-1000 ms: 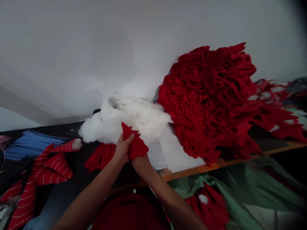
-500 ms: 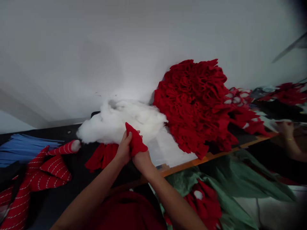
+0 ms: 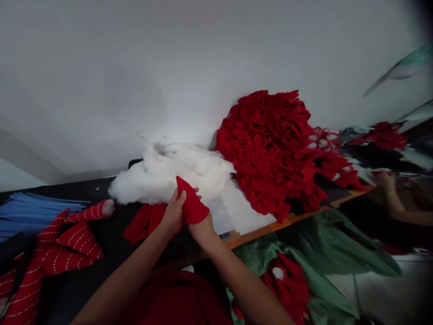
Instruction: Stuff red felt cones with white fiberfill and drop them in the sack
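A small pointed red cloth pouch (image 3: pixel 191 202) is between my hands, its tip up. My left hand (image 3: pixel 174 212) grips it from the left, thumb in front and fingertips showing behind its far edge. The pouch's lower opening fits round my right hand (image 3: pixel 203 230), whose fingers are hidden inside the cloth. Just beyond lies a heap of white fibre stuffing (image 3: pixel 158 174). Flat red cloth pieces (image 3: pixel 146 221) rest on the table, left of and below my left forearm's wrist end.
A tall pile of red cloth pieces (image 3: pixel 264 149) leans against the wall right of the stuffing. Red striped stuffed pieces (image 3: pixel 50 253) and blue strips (image 3: pixel 37 212) lie at left. Green cloth (image 3: pixel 338 253) hangs below the table edge (image 3: pixel 253 235). Another person's hand (image 3: pixel 387 181) is at far right.
The view has shifted slightly, with the right-side pile and the other person's arm appearing further left. More of the red pouch now covers my right hand's fingers; my grip is otherwise alike.
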`<state>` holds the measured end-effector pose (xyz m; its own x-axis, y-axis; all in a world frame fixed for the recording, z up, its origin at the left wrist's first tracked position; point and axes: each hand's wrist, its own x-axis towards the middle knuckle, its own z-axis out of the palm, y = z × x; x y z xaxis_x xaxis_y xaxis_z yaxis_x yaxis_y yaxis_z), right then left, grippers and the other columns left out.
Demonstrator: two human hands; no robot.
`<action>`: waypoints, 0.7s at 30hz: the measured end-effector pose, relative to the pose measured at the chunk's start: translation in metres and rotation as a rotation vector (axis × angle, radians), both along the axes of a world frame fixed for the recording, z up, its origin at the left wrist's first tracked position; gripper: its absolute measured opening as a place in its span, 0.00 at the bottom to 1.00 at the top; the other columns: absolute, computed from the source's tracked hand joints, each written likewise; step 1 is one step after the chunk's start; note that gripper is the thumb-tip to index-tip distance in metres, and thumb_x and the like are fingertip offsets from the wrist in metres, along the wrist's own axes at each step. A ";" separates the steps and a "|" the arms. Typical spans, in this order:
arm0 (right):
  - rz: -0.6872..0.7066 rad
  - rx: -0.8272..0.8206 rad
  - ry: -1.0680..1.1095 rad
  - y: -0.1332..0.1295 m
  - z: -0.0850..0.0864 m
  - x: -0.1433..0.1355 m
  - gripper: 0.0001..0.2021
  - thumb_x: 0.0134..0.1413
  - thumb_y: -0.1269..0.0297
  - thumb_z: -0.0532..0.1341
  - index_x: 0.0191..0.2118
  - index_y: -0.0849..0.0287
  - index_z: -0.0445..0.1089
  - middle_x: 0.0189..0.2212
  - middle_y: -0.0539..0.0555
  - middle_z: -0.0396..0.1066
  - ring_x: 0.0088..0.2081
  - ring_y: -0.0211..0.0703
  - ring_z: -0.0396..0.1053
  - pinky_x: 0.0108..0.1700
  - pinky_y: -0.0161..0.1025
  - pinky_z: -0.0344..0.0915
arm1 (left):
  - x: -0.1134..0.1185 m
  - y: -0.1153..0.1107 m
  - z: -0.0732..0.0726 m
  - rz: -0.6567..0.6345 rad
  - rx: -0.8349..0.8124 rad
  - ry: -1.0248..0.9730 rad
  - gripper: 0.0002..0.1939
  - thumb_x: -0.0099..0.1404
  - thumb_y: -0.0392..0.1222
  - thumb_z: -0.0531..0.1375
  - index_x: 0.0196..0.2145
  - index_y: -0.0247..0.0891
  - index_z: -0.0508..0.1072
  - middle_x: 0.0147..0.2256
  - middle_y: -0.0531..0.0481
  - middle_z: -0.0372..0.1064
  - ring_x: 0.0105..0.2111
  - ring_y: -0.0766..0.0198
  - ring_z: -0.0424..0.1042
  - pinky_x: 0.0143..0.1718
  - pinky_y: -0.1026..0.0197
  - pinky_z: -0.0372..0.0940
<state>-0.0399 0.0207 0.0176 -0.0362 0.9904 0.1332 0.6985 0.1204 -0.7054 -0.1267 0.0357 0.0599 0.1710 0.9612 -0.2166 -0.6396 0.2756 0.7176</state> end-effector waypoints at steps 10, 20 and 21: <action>0.203 -0.151 0.518 0.004 0.018 0.023 0.20 0.54 0.68 0.49 0.53 0.58 0.60 0.50 0.57 0.66 0.50 0.43 0.66 0.50 0.44 0.64 | 0.000 0.017 0.006 -0.191 -0.017 -0.125 0.21 0.57 0.42 0.59 0.48 0.38 0.63 0.42 0.42 0.70 0.41 0.54 0.71 0.42 0.50 0.65; 0.273 0.151 0.167 0.014 0.010 0.031 0.28 0.51 0.74 0.49 0.60 0.60 0.49 0.57 0.60 0.56 0.57 0.47 0.55 0.55 0.49 0.58 | 0.006 0.051 -0.010 -0.008 -0.146 -0.088 0.17 0.55 0.41 0.61 0.42 0.37 0.66 0.41 0.44 0.71 0.38 0.58 0.72 0.39 0.56 0.66; 0.282 0.165 0.136 0.013 0.009 0.030 0.28 0.51 0.73 0.50 0.60 0.61 0.49 0.57 0.60 0.56 0.57 0.48 0.56 0.55 0.49 0.58 | 0.006 0.052 -0.010 -0.012 -0.154 -0.087 0.17 0.55 0.42 0.60 0.43 0.37 0.66 0.41 0.44 0.71 0.37 0.58 0.72 0.39 0.56 0.66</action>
